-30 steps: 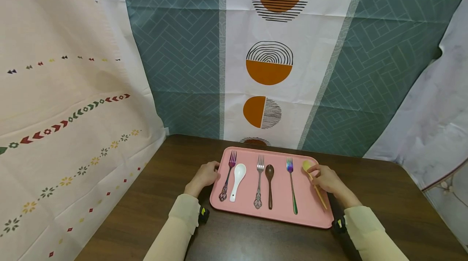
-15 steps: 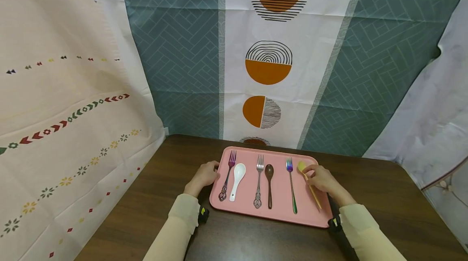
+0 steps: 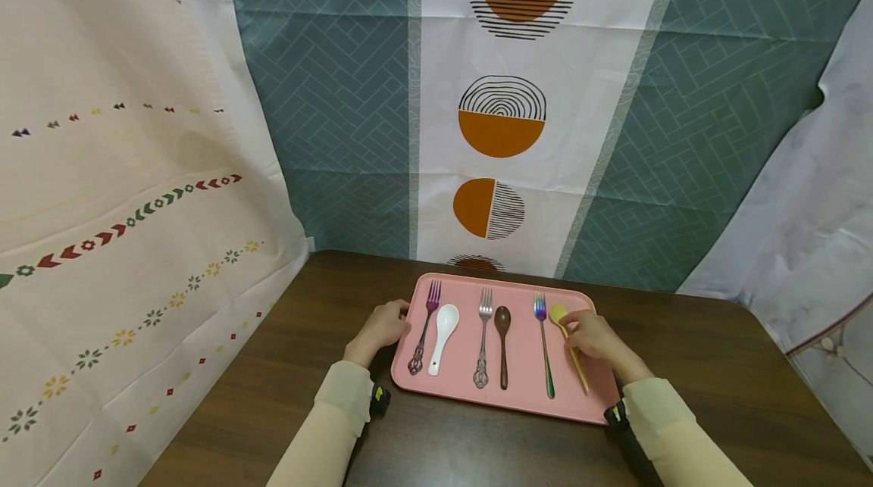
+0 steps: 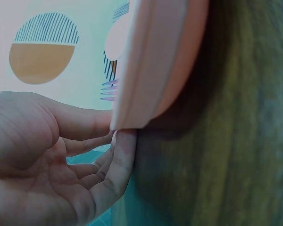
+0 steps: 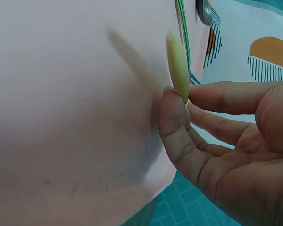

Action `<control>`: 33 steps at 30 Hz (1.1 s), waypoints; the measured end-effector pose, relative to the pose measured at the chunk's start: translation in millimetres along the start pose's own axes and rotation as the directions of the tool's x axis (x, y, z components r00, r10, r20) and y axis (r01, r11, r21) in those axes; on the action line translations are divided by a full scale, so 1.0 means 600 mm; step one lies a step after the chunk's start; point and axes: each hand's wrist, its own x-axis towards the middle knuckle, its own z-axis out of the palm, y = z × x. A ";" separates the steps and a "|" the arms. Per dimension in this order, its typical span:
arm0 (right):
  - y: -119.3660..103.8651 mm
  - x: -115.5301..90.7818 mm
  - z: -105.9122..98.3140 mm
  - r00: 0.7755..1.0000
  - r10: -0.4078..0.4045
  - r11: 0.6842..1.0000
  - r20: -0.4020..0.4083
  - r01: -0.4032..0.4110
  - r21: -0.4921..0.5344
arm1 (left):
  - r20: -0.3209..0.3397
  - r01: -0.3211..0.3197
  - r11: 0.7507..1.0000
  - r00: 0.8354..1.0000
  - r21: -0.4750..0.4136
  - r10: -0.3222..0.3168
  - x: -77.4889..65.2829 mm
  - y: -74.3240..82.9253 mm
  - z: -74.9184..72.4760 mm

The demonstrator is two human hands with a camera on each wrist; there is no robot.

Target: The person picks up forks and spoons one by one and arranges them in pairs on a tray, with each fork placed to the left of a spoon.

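My right hand (image 3: 592,334) pinches a pale yellow wooden spoon (image 3: 559,314) by its handle between thumb and fingers, over the right end of a pink tray (image 3: 450,391). In the right wrist view the spoon's handle (image 5: 177,66) rises from the fingertips and casts a shadow on the tray. My left hand (image 3: 383,326) grips the tray's left edge; the left wrist view has thumb and fingers about the rim (image 4: 137,94). Just left of the wooden spoon lies a rainbow fork (image 3: 543,335) with a green handle.
Further left on the tray lie a dark brown spoon (image 3: 502,335), a silver fork (image 3: 483,343), a white spoon (image 3: 442,335) and a purple fork (image 3: 428,320). A dark wooden table (image 3: 470,449) carries the tray. Patterned cloths (image 3: 341,93) hang behind and at the sides.
My right hand has moved the wooden spoon leftward, closer to the rainbow fork. The left hand and the other cutlery have stayed where they were.
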 end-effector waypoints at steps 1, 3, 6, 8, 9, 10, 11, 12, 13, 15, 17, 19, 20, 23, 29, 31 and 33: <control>-0.001 0.000 0.001 1.000 0.005 1.000 0.002 -0.005 0.011 | 0.000 -0.001 1.000 1.000 0.000 0.001 0.000 0.000 0.000; -0.002 -0.001 0.003 1.000 0.014 1.000 0.002 -0.014 0.021 | -0.001 -0.001 1.000 1.000 0.001 0.001 -0.001 0.000 0.000; -0.005 -0.001 0.005 0.999 0.032 0.999 0.006 -0.032 0.026 | -0.004 0.003 1.000 1.000 0.009 -0.003 0.000 0.001 0.000; -0.008 -0.001 0.006 0.999 0.040 0.999 0.011 -0.040 0.023 | -0.007 0.011 1.000 1.000 0.011 -0.011 0.001 0.002 0.001; -0.009 -0.001 0.005 0.999 0.043 0.999 0.016 -0.044 0.024 | -0.008 0.013 1.000 1.000 0.012 -0.013 0.001 0.002 0.001; -0.009 -0.002 0.005 0.999 0.048 0.999 0.020 -0.049 0.024 | -0.009 0.018 1.000 1.000 0.011 -0.017 0.001 0.002 0.001; -0.010 -0.002 0.005 0.998 0.051 0.998 0.027 -0.052 0.028 | -0.009 0.017 1.000 1.000 0.012 -0.017 0.001 0.002 0.001; -0.010 -0.002 0.005 0.998 0.052 0.998 0.032 -0.053 0.031 | -0.009 0.018 1.000 1.000 0.010 -0.018 0.001 0.002 0.001; -0.010 -0.002 0.004 0.998 0.050 0.998 0.036 -0.052 0.033 | -0.009 0.020 1.000 1.000 0.008 -0.020 0.001 0.002 0.001; -0.010 -0.001 0.004 0.998 0.049 0.998 0.044 -0.051 0.036 | -0.009 0.020 1.000 1.000 0.006 -0.020 0.002 0.002 0.001; -0.010 0.001 0.005 0.997 0.052 0.998 0.051 -0.054 0.042 | -0.008 0.017 1.000 1.000 0.006 -0.017 0.002 0.002 0.001; -0.009 0.003 0.006 0.997 0.059 0.997 0.056 -0.062 0.049 | -0.008 0.018 1.000 1.000 0.003 -0.018 0.002 0.002 0.002; -0.009 0.004 0.006 0.997 0.056 0.997 0.059 -0.059 0.049 | -0.008 0.016 1.000 1.000 0.003 -0.016 0.002 0.001 0.002; -0.009 0.007 0.007 0.996 0.072 0.995 0.059 -0.076 0.061 | -0.007 0.011 1.000 1.000 0.006 -0.011 0.003 0.000 0.002; -0.014 0.003 0.011 0.994 0.091 0.994 0.060 -0.095 0.063 | -0.006 0.009 1.000 1.000 0.006 -0.009 0.002 0.001 0.001; -0.016 0.001 0.011 0.994 0.095 0.993 0.061 -0.099 0.062 | -0.004 0.010 1.000 1.000 0.008 -0.010 0.001 0.001 0.001; -0.017 0.000 0.011 0.993 0.102 0.992 0.061 -0.106 0.065 | -0.003 0.012 1.000 1.000 0.010 -0.012 0.001 0.002 0.001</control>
